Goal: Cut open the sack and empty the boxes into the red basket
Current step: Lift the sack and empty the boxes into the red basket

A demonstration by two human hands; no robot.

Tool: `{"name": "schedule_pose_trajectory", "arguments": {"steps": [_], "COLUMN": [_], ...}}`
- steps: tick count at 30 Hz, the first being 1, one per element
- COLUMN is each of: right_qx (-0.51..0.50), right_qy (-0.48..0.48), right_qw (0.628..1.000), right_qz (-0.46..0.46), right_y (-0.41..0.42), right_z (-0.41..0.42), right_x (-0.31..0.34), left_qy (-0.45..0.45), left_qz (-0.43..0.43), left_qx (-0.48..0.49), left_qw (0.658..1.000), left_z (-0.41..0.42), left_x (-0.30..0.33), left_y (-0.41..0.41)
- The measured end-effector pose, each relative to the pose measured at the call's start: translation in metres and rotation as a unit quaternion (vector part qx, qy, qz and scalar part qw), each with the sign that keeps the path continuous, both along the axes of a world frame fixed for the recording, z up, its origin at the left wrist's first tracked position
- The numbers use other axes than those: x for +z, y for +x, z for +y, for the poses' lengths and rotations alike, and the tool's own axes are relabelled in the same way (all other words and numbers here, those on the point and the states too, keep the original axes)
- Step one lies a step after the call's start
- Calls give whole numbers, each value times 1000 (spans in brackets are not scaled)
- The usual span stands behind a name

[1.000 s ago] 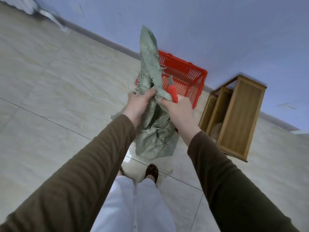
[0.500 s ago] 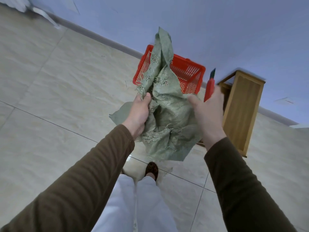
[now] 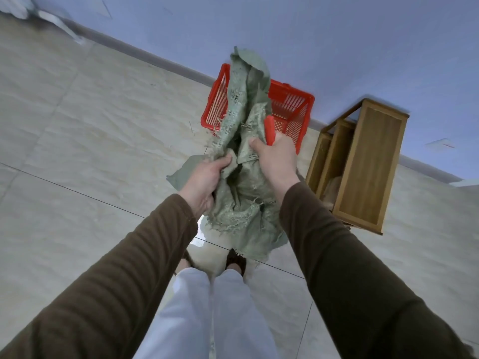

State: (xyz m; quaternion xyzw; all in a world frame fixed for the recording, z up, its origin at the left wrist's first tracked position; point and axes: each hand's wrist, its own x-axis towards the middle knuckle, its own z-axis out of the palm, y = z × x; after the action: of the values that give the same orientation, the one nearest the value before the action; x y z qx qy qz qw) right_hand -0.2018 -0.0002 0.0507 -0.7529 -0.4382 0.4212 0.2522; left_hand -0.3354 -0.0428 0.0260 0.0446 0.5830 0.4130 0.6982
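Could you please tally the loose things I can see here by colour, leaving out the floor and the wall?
Red: 2, the basket and the cutter in the right hand
Green: 1, the sack, gripped by both hands, left hand too
Wood brown: 1, the cabinet
Total: 4

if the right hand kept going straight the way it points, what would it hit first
Probably the sack it already grips, bunched just ahead of the right hand. Beyond that fabric lies the red basket on the floor, though depth is hard to judge from this one view.
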Motion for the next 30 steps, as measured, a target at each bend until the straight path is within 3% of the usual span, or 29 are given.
{"name": "schedule_pose_trajectory", "arguments": {"steps": [3,5,10,12,15,24,30], "right_qx": [-22,16,77,188,325,417,418], "right_qy": [-38,-36,128,63,-82,-137,-196], "right_qw": [999,999,987,977,932,869,859], "right_qz": [17,-6,-49,-76,-134,-227,-220], "right_y": [16,25,26,20,14,-3,-2], "right_z": [4,1,-45,-68,-81,-53,-47], "right_x": [-3,7,51,55,46,22,19], "left_qy": [19,37,28,24,27,34,43], "left_qz": [15,29,35,48,62,81,101], "left_qx": [45,42,39,32,23,-5,-10], "left_qw": [999,998,998,998,997,996,994], "left_z": [7,8,8,7,6,-1,1], "left_x": [1,3,0,-1,0,5,9], "left_y": [4,7,9,9,10,10,7]}}
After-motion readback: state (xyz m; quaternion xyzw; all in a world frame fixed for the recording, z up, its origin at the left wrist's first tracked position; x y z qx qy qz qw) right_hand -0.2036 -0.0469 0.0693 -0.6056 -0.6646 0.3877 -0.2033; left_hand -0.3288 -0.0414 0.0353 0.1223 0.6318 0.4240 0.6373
